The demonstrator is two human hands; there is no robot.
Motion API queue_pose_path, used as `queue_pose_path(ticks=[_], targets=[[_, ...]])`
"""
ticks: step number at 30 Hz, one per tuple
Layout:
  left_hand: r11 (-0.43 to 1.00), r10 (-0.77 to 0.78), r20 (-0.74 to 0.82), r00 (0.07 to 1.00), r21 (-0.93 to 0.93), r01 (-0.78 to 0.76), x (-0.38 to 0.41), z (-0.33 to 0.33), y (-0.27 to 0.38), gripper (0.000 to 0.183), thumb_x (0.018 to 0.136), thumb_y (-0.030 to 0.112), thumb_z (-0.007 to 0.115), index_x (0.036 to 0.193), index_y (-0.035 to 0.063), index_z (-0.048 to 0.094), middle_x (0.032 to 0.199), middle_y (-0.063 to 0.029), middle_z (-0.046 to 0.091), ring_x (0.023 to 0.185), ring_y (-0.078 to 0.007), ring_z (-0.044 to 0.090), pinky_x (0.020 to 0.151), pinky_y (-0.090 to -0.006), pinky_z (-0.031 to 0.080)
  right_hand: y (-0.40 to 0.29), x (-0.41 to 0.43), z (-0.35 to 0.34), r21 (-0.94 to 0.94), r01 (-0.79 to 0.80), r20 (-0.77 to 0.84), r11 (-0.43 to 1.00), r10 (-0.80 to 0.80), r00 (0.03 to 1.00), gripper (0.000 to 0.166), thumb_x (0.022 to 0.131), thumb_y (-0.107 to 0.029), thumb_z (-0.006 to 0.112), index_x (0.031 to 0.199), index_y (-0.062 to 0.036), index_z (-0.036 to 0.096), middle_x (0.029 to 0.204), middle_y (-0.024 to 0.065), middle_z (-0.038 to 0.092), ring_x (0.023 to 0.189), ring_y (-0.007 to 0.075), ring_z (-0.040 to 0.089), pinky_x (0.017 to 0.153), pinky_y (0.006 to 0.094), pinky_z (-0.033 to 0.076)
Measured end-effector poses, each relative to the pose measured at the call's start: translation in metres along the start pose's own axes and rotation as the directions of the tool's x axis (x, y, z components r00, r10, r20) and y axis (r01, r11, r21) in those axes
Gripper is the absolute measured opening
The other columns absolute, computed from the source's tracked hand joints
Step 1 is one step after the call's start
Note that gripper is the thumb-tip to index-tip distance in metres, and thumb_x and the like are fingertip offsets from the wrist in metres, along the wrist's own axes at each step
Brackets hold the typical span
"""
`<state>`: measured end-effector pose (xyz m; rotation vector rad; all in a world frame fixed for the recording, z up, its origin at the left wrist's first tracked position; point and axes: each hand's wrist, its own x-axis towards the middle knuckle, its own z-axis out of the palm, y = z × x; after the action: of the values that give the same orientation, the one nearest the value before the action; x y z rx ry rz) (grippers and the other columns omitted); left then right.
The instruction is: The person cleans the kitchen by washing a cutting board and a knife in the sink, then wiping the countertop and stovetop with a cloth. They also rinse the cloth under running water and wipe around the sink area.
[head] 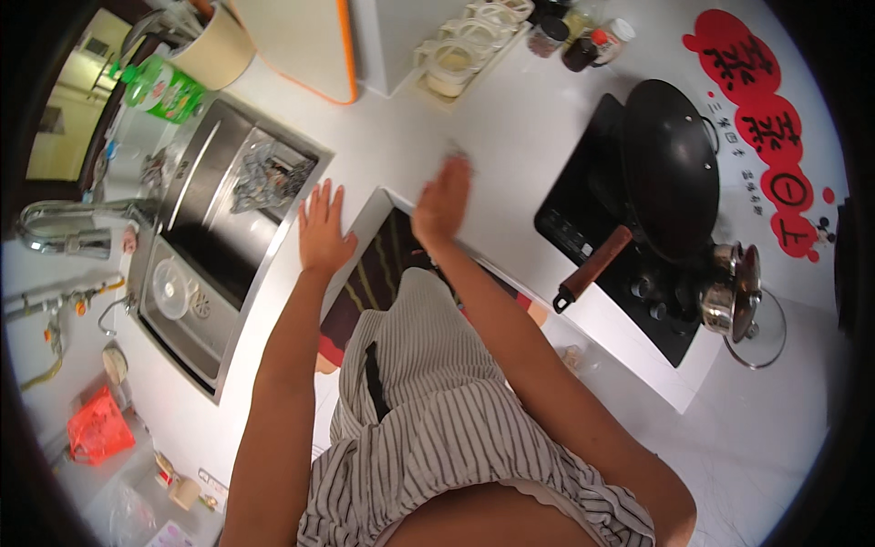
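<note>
My left hand (324,229) rests palm down on the white countertop (273,301), fingers spread, beside the front edge of the steel sink (225,164). Nothing is in it. My right hand (444,203) is over the counter near its inner corner, slightly blurred, fingers close together and extended; whether it touches the surface cannot be told. No object shows in it. A faint dark patch, too blurred to name, lies on the counter just beyond its fingertips. A crumpled grey plastic bag (256,176) is in the sink's upper part, and a clear round plastic lid (174,287) lies in the lower basin.
On the right, a black wok (673,167) with a wooden handle stands on a black cooktop (574,191), beside a steel pot (721,290). Seasoning jars (547,37), a rack of white containers (451,72), a cutting board (301,41) and a green bottle (164,89) line the back.
</note>
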<state>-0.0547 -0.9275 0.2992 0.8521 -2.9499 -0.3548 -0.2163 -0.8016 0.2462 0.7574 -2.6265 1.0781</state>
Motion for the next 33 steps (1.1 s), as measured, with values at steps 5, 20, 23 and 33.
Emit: queue_pose_path(ticks=[5, 20, 23, 33], targets=[[1.000, -0.007, 0.015, 1.000, 0.004, 0.007, 0.000, -0.001, -0.001, 0.084, 0.067, 0.017, 0.068, 0.140, 0.0101, 0.028, 0.149, -0.0108, 0.020, 0.139, -0.0293, 0.016, 0.112, -0.0477, 0.011, -0.049, 0.016, 0.047, 0.246, 0.140, 0.051, 0.959, -0.157, 0.986, 0.044, 0.080, -0.001, 0.041, 0.124, 0.0051, 0.048, 0.129, 0.0215, 0.048, 0.123, 0.0363, 0.042, 0.105, 0.0449, 0.030], [0.999, 0.018, -0.006, 1.000, -0.033, -0.018, 0.002, -0.004, 0.000, 0.082, 0.065, 0.017, 0.065, 0.139, 0.0070, 0.030, 0.148, -0.0139, 0.022, 0.138, -0.0321, 0.017, 0.112, -0.0504, 0.011, 0.121, 0.138, -0.043, -0.088, -0.610, -0.494, 0.788, 0.497, 0.713, 0.060, 0.081, -0.008, 0.052, 0.134, 0.0101, 0.029, 0.138, 0.0260, 0.034, 0.130, 0.0427, 0.025, 0.110, 0.0460, 0.020], [0.999, 0.030, -0.016, 0.999, -0.033, -0.031, 0.000, -0.003, -0.004, 0.082, 0.066, 0.018, 0.064, 0.139, 0.0071, 0.030, 0.148, -0.0146, 0.022, 0.138, -0.0332, 0.017, 0.111, -0.0516, 0.011, 0.107, 0.136, -0.026, -0.308, -0.606, -0.454, 0.734, 0.446, 0.771, 0.067, 0.082, -0.018, 0.053, 0.135, 0.0112, 0.024, 0.141, 0.0268, 0.029, 0.133, 0.0434, 0.022, 0.110, 0.0484, 0.017], [0.998, 0.056, -0.005, 0.998, -0.019, -0.056, -0.001, 0.000, -0.006, 0.085, 0.065, 0.018, 0.064, 0.140, 0.0055, 0.027, 0.148, -0.0163, 0.020, 0.138, -0.0355, 0.016, 0.111, -0.0525, 0.011, 0.089, 0.124, -0.075, 0.410, -0.449, -0.601, 0.794, 0.605, 0.522, 0.067, 0.086, -0.016, 0.052, 0.140, 0.0070, 0.020, 0.143, 0.0242, 0.025, 0.132, 0.0361, 0.024, 0.109, 0.0428, 0.020]])
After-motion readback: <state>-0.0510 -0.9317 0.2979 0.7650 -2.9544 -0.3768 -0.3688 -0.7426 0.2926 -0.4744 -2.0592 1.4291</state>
